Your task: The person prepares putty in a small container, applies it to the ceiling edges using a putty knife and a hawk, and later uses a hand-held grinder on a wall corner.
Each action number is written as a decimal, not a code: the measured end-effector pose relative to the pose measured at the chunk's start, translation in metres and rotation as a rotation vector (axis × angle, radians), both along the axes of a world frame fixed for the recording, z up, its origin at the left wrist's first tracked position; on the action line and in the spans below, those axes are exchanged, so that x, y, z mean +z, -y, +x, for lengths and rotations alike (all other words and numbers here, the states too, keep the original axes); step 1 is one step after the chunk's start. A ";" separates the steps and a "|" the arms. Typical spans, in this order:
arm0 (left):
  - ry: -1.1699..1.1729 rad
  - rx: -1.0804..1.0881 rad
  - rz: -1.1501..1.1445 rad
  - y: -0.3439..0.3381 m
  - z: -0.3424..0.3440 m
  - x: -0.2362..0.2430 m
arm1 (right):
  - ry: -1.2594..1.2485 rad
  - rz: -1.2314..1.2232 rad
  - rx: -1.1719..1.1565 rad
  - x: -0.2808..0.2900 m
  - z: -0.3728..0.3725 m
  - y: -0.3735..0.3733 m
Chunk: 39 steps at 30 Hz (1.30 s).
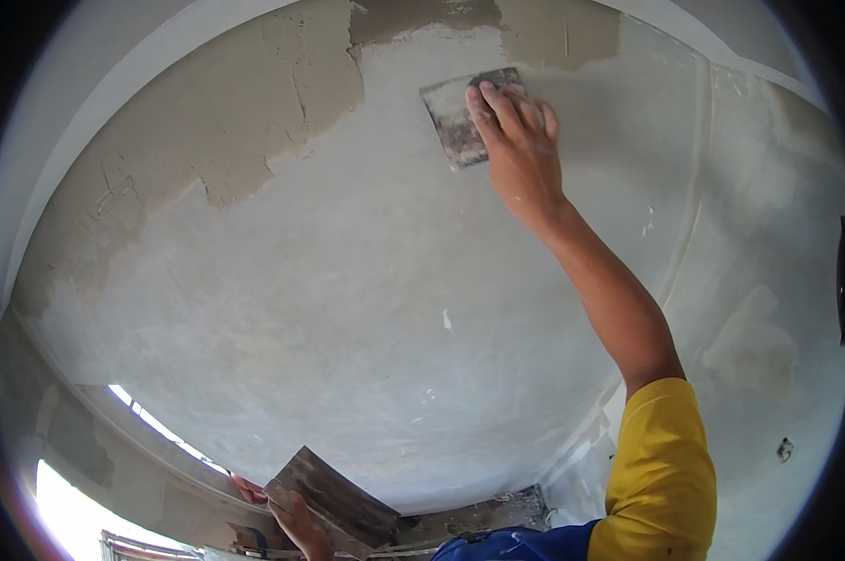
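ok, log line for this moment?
left hand: holding dark plate; right hand: holding flat blade against wall; tan coating: wall's upper part

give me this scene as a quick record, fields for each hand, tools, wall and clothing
right hand: raised, holding a square trowel
trowel: flat against the wall, smeared grey
left hand: low in the view, gripping a dark flat plate
wall: mostly pale grey, with darker beige patches along the upper edge
clothing: yellow sleeve on the right arm
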<state>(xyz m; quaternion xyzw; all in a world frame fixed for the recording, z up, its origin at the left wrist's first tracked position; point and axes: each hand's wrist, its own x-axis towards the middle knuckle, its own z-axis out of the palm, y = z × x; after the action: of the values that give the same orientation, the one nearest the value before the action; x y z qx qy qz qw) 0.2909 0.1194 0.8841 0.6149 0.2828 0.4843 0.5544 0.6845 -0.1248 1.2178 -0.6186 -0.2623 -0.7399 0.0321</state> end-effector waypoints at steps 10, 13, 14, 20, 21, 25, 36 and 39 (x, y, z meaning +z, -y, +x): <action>-0.193 0.093 0.206 -0.017 -0.017 -0.032 | -0.029 0.386 -0.038 0.063 0.053 0.118; -0.283 0.123 0.292 -0.023 -0.022 -0.040 | 0.016 0.253 -0.053 0.078 0.055 0.124; -0.318 0.132 0.333 -0.024 -0.024 -0.043 | 0.020 0.247 -0.056 0.082 0.056 0.121; -0.545 0.197 0.644 -0.039 -0.036 -0.070 | -0.091 0.207 -0.113 0.107 0.060 0.119; -0.584 0.201 0.701 -0.043 -0.037 -0.079 | -0.117 0.205 -0.123 0.109 0.062 0.121; -0.682 0.208 0.855 -0.069 -0.054 -0.154 | 0.001 0.227 -0.032 0.091 0.066 0.118; 0.014 -0.329 -0.379 -0.025 0.027 -0.064 | -0.278 0.075 -0.083 -0.043 0.026 0.120; 0.173 -0.527 -0.798 0.009 0.049 -0.034 | -0.404 -0.073 0.227 -0.124 -0.008 0.092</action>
<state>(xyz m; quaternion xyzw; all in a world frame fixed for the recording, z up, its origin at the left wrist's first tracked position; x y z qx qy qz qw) 0.3395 0.1103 0.8498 0.3626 0.2339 0.2304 0.8722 0.6762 -0.2166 1.0939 -0.7215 -0.3449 -0.5827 0.1449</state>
